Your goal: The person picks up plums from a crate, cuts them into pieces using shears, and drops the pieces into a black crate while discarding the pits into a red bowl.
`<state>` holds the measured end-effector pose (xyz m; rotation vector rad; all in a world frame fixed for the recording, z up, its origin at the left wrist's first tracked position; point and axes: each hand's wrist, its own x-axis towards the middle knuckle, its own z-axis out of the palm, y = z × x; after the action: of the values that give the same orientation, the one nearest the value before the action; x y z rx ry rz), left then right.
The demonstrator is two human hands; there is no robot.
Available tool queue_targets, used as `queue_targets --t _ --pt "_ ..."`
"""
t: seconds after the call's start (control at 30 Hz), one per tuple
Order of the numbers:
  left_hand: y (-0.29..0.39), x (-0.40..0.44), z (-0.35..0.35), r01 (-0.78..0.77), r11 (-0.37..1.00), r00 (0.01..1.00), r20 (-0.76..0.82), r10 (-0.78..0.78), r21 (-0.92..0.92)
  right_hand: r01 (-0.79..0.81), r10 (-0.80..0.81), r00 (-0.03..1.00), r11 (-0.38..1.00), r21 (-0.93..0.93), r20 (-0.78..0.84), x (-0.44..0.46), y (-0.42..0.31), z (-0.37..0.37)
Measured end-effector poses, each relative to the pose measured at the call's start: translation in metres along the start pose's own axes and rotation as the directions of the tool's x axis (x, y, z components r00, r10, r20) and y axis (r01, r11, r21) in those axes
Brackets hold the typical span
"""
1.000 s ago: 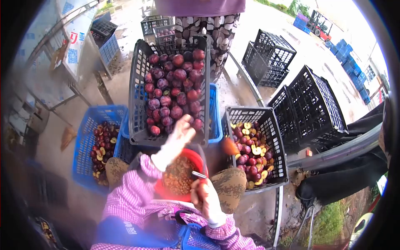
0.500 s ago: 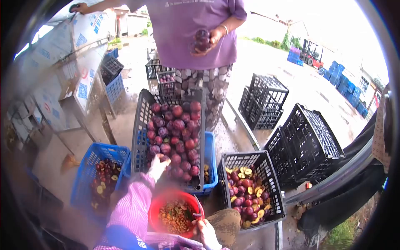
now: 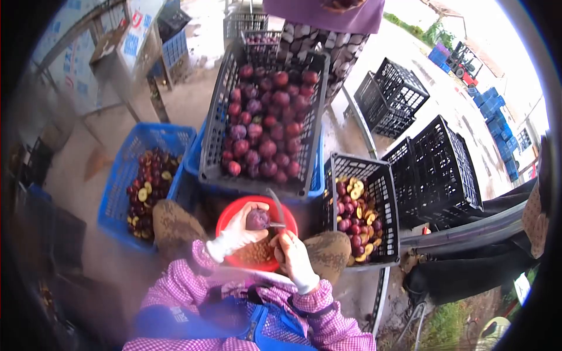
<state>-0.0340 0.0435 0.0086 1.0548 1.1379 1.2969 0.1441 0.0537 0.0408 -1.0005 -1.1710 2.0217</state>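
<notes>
My left hand (image 3: 239,231) is closed around a dark purple plum (image 3: 257,220) above a red bucket (image 3: 223,221). My right hand (image 3: 293,257) grips a small knife (image 3: 277,225), its thin metal blade pointing left and reaching the plum's side. Most of the knife's handle is hidden by my fingers. Inside the bucket lie wet orange-brown pits (image 3: 255,253). Just beyond it, a tilted black crate (image 3: 206,167) full of whole plums (image 3: 266,126) rests on a blue crate (image 3: 319,169).
At left stands a blue crate (image 3: 111,199) with cut plums; at right, a black crate (image 3: 391,234) holds plum halves. Stacked black crates (image 3: 439,169) are farther right, beside a metal rail (image 3: 468,231). A person in purple (image 3: 351,23) stands behind the plums.
My left hand has come back from the plum crate to above the bucket with a plum. My right hand has moved up beside it with the knife. The view has tipped down.
</notes>
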Motion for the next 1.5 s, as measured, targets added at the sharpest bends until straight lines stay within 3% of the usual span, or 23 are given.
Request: queue_targets --t 0.03,0.07,0.13,0.27,0.37,0.53,0.67,0.7,0.87,0.93,1.0,1.03,1.1,1.13,1.17,1.2,1.23,1.27,1.33,1.4,1.43,1.47,1.5 --pt "0.000 -0.005 0.001 -0.003 1.000 1.000 0.010 0.004 -0.031 -0.025 0.025 1.000 0.998 -0.051 -0.017 -0.002 0.003 0.003" --pt "0.002 -0.008 0.001 -0.013 0.998 1.000 0.021 0.014 -0.059 0.016 -0.025 0.999 0.972 -0.233 -0.036 -0.001 0.009 0.004" --pt "0.000 -0.013 -0.002 -0.010 0.998 1.000 0.022 0.011 -0.068 0.068 -0.102 0.993 0.904 -0.423 -0.057 -0.003 0.015 0.006" --pt "-0.005 -0.022 -0.003 0.021 0.999 0.999 0.025 -0.020 -0.041 0.065 -0.121 0.991 0.806 -0.588 -0.055 -0.010 0.004 0.017" --pt "-0.007 -0.025 -0.001 0.026 1.000 1.000 0.013 -0.026 -0.009 0.149 -0.225 0.974 0.692 -0.707 -0.015 -0.008 0.010 0.016" --pt "-0.005 -0.026 0.002 0.053 0.996 0.998 -0.021 -0.052 0.073 0.225 -0.362 0.930 0.402 -0.888 0.072 -0.012 0.018 0.015" --pt "-0.002 -0.028 0.004 -0.023 0.953 0.999 0.040 0.012 0.302 0.214 -0.371 0.926 0.374 -0.902 0.066 -0.015 0.033 0.012" --pt "-0.001 -0.028 0.004 -0.034 0.925 0.998 0.056 0.014 0.378 0.190 -0.342 0.939 0.437 -0.879 0.034 -0.016 0.035 0.012" --pt "-0.004 -0.030 0.003 -0.031 0.942 0.995 0.095 -0.001 0.334 0.162 -0.284 0.958 0.645 -0.747 -0.037 -0.016 0.052 0.011" --pt "-0.005 -0.032 0.004 -0.007 0.960 0.994 0.110 -0.025 0.281 0.129 -0.244 0.969 0.649 -0.750 -0.045 -0.018 0.049 0.010" --pt "0.002 -0.033 0.007 0.015 0.873 0.995 0.076 -0.060 0.487 0.123 -0.266 0.964 0.514 -0.849 -0.021 -0.016 0.055 0.006" --pt "0.002 -0.033 0.008 0.013 0.874 0.995 0.078 -0.058 0.486 0.123 -0.268 0.963 0.513 -0.850 -0.022 -0.012 0.063 0.004" --pt "0.002 -0.030 0.008 0.000 0.912 0.997 0.074 -0.033 0.411 0.273 -0.340 0.939 0.834 -0.479 -0.057 -0.003 0.072 0.009" --pt "0.000 -0.028 0.005 0.002 0.912 0.997 0.073 -0.035 0.411 0.273 -0.339 0.939 0.835 -0.478 -0.057 -0.005 0.072 0.001" --pt "-0.006 -0.024 -0.001 -0.048 0.908 0.991 0.134 -0.010 0.417 -0.098 0.079 0.989 0.985 0.145 0.127 -0.011 0.054 -0.003" --pt "-0.013 -0.020 -0.006 -0.099 0.902 0.981 0.193 0.018 0.420 -0.560 0.286 0.817 0.599 0.573 0.500 -0.019 0.037 -0.003" --pt "-0.022 -0.018 -0.007 0.009 0.999 0.983 0.184 -0.017 0.046 -0.578 0.255 0.797 0.587 0.567 0.548 -0.032 0.023 0.005" --pt "-0.044 -0.015 -0.016 0.050 0.998 0.986 0.161 -0.046 -0.023 -0.585 0.188 0.762 0.611 0.533 0.620 -0.038 0.014 0.010" --pt "-0.010 -0.019 -0.013 0.268 0.904 0.962 0.151 -0.229 -0.333 -0.424 0.189 0.874 0.745 0.515 0.447 -0.043 0.001 0.019" --pt "-0.008 -0.022 -0.012 0.270 0.853 0.961 0.171 -0.216 -0.446 -0.267 0.257 0.962 0.958 0.108 0.095 -0.035 0.011 0.014" --pt "-0.009 -0.023 -0.010 0.266 0.792 0.964 0.164 -0.210 -0.549 -0.005 -0.007 0.999 0.960 -0.279 -0.042 -0.030 0.035 0.008" --pt "-0.010 -0.024 -0.009 0.255 0.720 0.967 0.154 -0.204 -0.646 -0.003 -0.009 0.999 0.959 -0.284 -0.041 -0.032 0.035 0.007" --pt "-0.011 -0.027 -0.010 0.276 0.689 0.961 0.164 -0.225 -0.671 0.045 -0.080 0.996 0.868 -0.495 -0.048 -0.033 0.035 0.007"
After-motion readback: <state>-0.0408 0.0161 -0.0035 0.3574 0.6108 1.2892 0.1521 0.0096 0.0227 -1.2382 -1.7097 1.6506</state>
